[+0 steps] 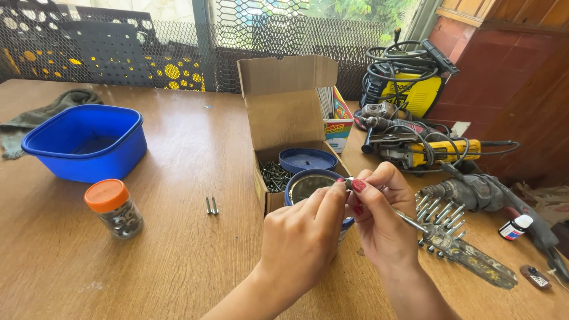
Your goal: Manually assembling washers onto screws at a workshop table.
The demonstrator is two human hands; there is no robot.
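A wide wooden table (178, 148) carries everything here. The largest container on it is a blue plastic tub (86, 142) at the left, and I cannot tell whether anything lies in it. Near the middle stands an open brown cardboard box (284, 112) with its flaps up, holding a heap of dark screws (274, 175) and a round blue lid (307, 159). Just behind it leans a small colourful carton (339, 121), white with red and blue print. To the right lies a pile of power tools, among them a yellow angle grinder (432, 152). In front of the box sits a blue-rimmed round tin (308, 185), partly hidden by the hands. A small clear jar (115, 208) with an orange cap holds metal washers or nuts. Two loose screws (211, 205) lie between jar and box.

Above the tin, the left hand (302, 243) and right hand (382, 222) are both closed, fingertips pinching one small metal screw (349, 183) between them.
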